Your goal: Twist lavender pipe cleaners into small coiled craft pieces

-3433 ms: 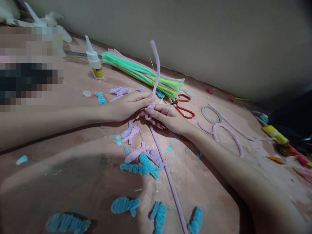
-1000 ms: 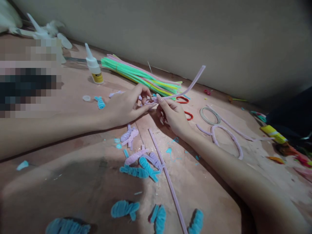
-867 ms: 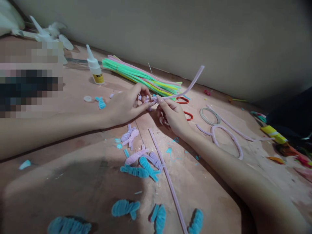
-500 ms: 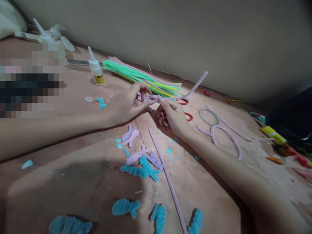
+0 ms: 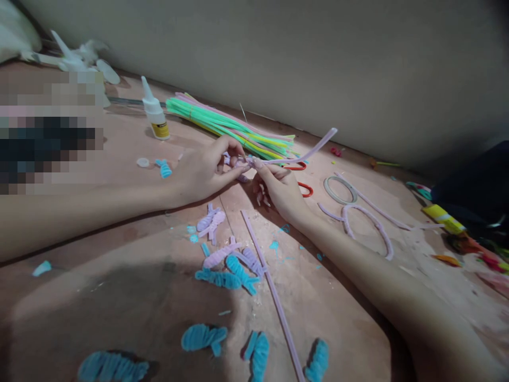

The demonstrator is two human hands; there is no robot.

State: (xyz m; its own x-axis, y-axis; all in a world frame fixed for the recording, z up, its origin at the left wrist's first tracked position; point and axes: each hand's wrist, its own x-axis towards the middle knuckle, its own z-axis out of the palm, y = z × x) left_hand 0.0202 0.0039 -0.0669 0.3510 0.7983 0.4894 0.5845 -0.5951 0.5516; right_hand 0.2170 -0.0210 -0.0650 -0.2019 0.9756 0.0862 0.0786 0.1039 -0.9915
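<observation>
A lilac pipe cleaner (image 5: 316, 148) is pinched between both my hands, its free end rising to the right. My left hand (image 5: 210, 167) grips its coiled part, which the fingers partly hide. Close beside it, my right hand (image 5: 278, 188) pinches the same strand between thumb and forefinger. Under the hands lie several small wound pieces, among them a pink one (image 5: 220, 257) and a blue one (image 5: 240, 271). A straight lilac pipe cleaner (image 5: 274, 297) runs toward me. Red scissor handles (image 5: 305, 189) show partly behind my right hand.
A bundle of green, pink and yellow pipe cleaners (image 5: 222, 122) lies beyond my hands. To its left stands a glue bottle (image 5: 156, 114). At right are a tape roll (image 5: 341, 190) and a bent lilac strand (image 5: 374, 220). Blue wound pieces (image 5: 203, 338) lie near me.
The free end of the lilac pipe cleaner has dipped slightly. My right hand has shifted a little left along with the whole view; both hands keep their pinch.
</observation>
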